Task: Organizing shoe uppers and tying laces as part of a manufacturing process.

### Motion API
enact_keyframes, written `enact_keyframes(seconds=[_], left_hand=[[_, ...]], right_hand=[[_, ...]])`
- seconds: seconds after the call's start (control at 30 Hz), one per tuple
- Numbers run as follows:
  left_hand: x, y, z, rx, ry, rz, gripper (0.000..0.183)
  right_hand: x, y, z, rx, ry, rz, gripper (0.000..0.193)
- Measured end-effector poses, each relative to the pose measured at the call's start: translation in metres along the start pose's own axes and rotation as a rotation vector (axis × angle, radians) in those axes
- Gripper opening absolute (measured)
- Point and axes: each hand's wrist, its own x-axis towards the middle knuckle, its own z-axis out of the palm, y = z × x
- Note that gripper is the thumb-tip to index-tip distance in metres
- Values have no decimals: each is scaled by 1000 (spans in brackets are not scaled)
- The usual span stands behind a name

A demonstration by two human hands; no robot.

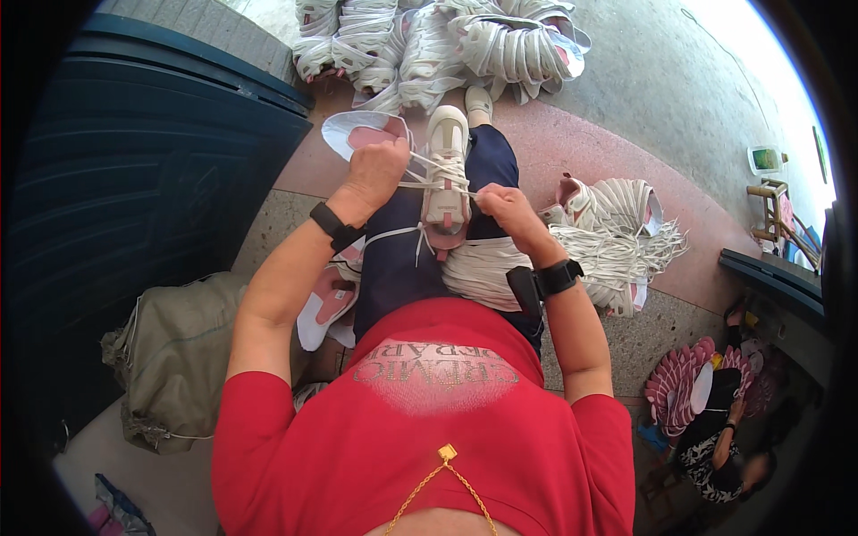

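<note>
A cream and beige shoe upper [447,202] with pink trim lies lengthwise over my lap, its toe pointing away from me. White shoelace [440,168] criss-crosses its front. My left hand [377,171] is closed on a lace end at the left of the upper. On the other side, my right hand [511,213] pinches the opposite lace end close to the upper's edge. A thick hank of white laces [487,273] rests across my thigh below the right hand. Beyond my left hand lies another upper [344,134], white-edged with a pink inside.
Stacked white uppers [429,54] stand on the floor ahead; another stack [617,210] with dangling laces is at my right. A dark door [161,152] and a grey-green sack [183,357] are on my left. Another person [719,456] sits lower right beside pink uppers [679,384].
</note>
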Motion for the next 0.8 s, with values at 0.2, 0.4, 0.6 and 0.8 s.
enact_keyframes(seconds=[0.2,0.4,0.6,0.8], left_hand=[[-20,8,21,-473,273,-385,14],[-18,43,41,-672,203,-330,21],[-21,26,8,-702,-60,-323,27],[-29,-68,-58,-1375,-184,-682,23]], right_hand=[[-90,-66,-114,1092,177,-386,15],[-151,-109,-170,1243,6,-851,17],[-165,-115,-180,1291,-52,-967,21],[-156,-108,-176,972,67,-635,36]])
